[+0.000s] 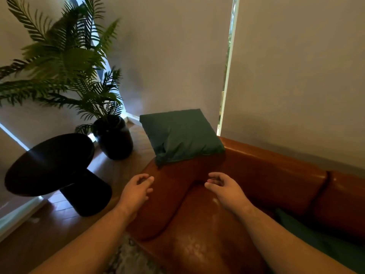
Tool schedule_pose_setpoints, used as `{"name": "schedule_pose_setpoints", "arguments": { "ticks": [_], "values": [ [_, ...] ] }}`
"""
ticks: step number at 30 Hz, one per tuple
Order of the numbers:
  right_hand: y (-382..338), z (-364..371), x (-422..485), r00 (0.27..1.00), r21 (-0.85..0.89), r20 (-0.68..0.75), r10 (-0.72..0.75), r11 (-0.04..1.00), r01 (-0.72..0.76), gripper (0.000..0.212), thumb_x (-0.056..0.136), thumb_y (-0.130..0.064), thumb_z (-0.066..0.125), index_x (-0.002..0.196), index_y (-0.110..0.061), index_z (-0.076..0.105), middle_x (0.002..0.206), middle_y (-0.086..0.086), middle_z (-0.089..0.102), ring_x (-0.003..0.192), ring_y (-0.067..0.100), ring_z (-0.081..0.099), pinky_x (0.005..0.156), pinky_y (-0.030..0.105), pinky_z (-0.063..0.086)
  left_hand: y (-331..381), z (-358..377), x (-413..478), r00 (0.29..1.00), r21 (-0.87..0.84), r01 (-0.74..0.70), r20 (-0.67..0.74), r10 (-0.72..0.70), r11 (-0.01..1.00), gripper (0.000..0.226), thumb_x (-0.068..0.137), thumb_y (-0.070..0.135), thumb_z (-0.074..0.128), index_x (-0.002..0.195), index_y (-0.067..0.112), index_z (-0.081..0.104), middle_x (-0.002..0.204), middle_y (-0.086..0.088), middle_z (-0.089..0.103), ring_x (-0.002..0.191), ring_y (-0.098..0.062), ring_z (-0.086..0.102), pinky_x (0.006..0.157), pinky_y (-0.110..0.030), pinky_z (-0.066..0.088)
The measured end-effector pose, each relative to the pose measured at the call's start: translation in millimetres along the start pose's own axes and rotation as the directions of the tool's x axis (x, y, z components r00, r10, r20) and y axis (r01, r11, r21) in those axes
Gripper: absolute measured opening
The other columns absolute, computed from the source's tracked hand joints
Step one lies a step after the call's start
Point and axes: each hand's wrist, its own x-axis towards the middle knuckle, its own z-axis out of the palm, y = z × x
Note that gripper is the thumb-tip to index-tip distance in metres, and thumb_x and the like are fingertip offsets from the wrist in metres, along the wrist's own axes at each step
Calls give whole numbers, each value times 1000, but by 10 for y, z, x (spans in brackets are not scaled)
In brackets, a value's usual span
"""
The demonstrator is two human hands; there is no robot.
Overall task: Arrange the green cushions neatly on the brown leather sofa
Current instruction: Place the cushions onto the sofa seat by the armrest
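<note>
A green cushion (180, 135) stands propped on the left armrest corner of the brown leather sofa (266, 169), leaning back over the arm. My left hand (137, 189) hovers below it over the armrest, fingers loosely curled and holding nothing. My right hand (223, 187) hovers over the seat corner, also loosely curled and empty. Both hands are a short way from the cushion and do not touch it. Part of a second green cushion (308, 232) lies on the seat at the right, partly hidden by my right forearm.
A black round side table (53, 161) stands left of the sofa. Behind it a palm plant in a black pot (113, 138) sits on the wooden floor. Grey blinds (296, 76) hang behind the sofa. A patterned rug edge (126, 258) shows below.
</note>
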Motion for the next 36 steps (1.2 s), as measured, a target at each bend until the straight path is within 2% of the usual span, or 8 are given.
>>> {"name": "schedule_pose_setpoints", "arguments": {
  "ticks": [4, 6, 12, 20, 23, 27, 32, 36],
  "values": [
    [-105, 108, 242, 998, -41, -37, -55, 998, 53, 38, 99, -32, 73, 136, -32, 62, 120, -14, 68, 105, 5, 66, 77, 20, 52, 1, -38, 210, 1000, 3, -29, 5, 29, 1000, 14, 103, 32, 66, 117, 37, 63, 124, 3, 68, 110, -18, 70, 95, -43, 58],
    [-145, 132, 384, 996, -51, -54, -70, 996, 68, 36, 99, -31, 73, 134, -31, 63, 118, -13, 68, 104, 4, 67, 72, 17, 48, 25, -30, 307, 999, 24, -40, 16, 39, 999, 18, 104, 28, 66, 120, 36, 62, 124, 2, 67, 111, -18, 70, 101, -45, 58],
    [-343, 140, 907, 998, -33, -1, -56, 998, 56, 38, 99, -28, 74, 135, -22, 63, 118, -5, 69, 108, 10, 66, 81, 21, 51, 323, -39, 709, 989, 232, -141, 73, 128, 962, 27, 102, 33, 68, 127, 38, 58, 115, 10, 67, 95, -13, 72, 69, -22, 53],
    [-444, 227, 1556, 998, 21, -2, 63, 998, -63, 38, 97, -35, 74, 132, -23, 64, 110, -5, 71, 95, 11, 67, 71, 24, 46, 670, 67, 1441, 985, 304, -172, 31, 171, 937, 37, 100, 28, 71, 135, 27, 58, 111, 14, 63, 97, -3, 62, 67, -15, 48],
    [-451, 314, 1875, 992, 37, -13, 126, 991, -125, 46, 98, -41, 72, 138, -22, 60, 114, -8, 67, 99, 7, 62, 81, 29, 48, 898, 137, 1949, 973, 314, -230, 59, 223, 921, 35, 98, 24, 74, 131, 24, 60, 116, 8, 68, 93, -1, 63, 59, -5, 49],
    [-416, 477, 2234, 966, 78, -47, 255, 965, -251, 59, 98, -50, 69, 148, -23, 51, 117, -9, 61, 99, 8, 59, 88, 36, 49, 1210, 237, 2659, 955, 332, -294, 132, 265, 896, 45, 97, 16, 76, 139, 11, 60, 133, -7, 65, 117, -17, 61, 93, -25, 49],
    [-410, 765, 2709, 932, 138, -113, 345, 934, -329, 73, 96, -54, 70, 154, -19, 46, 112, -11, 60, 100, 9, 59, 98, 44, 51, 1541, 312, 3569, 905, 387, -420, 242, 349, 821, 44, 95, 16, 78, 136, 17, 63, 134, -2, 66, 126, -19, 60, 110, -36, 49],
    [-415, 988, 2992, 892, 183, -165, 421, 902, -392, 82, 94, -54, 72, 158, -13, 41, 139, 6, 58, 124, 27, 57, 106, 49, 50, 1698, 433, 4113, 923, 509, -371, 294, 248, 777, 56, 93, 31, 79, 144, 21, 58, 146, -7, 61, 133, -28, 57, 114, -44, 48]
  ]
}}
